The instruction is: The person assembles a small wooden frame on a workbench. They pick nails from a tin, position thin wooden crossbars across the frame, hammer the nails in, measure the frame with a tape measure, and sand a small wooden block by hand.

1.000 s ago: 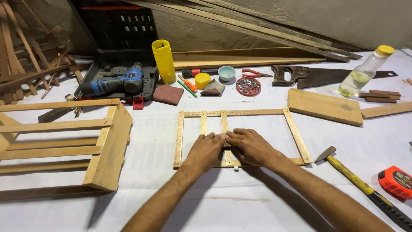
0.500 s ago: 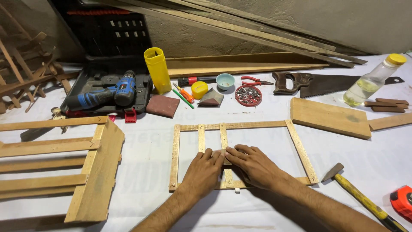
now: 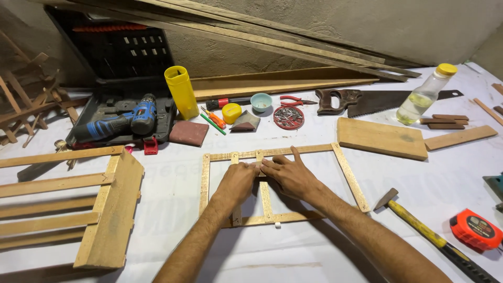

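Both hands [image 3: 264,181] pressing on wooden frame [image 3: 346,170]

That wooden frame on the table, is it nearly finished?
Partly. The wooden frame already has its four outer strips and two upright slats in its left part. Both hands, left hand and right hand, press on the slats near the top strip. The right part holds no slats, and the hammer lies unused beside it.
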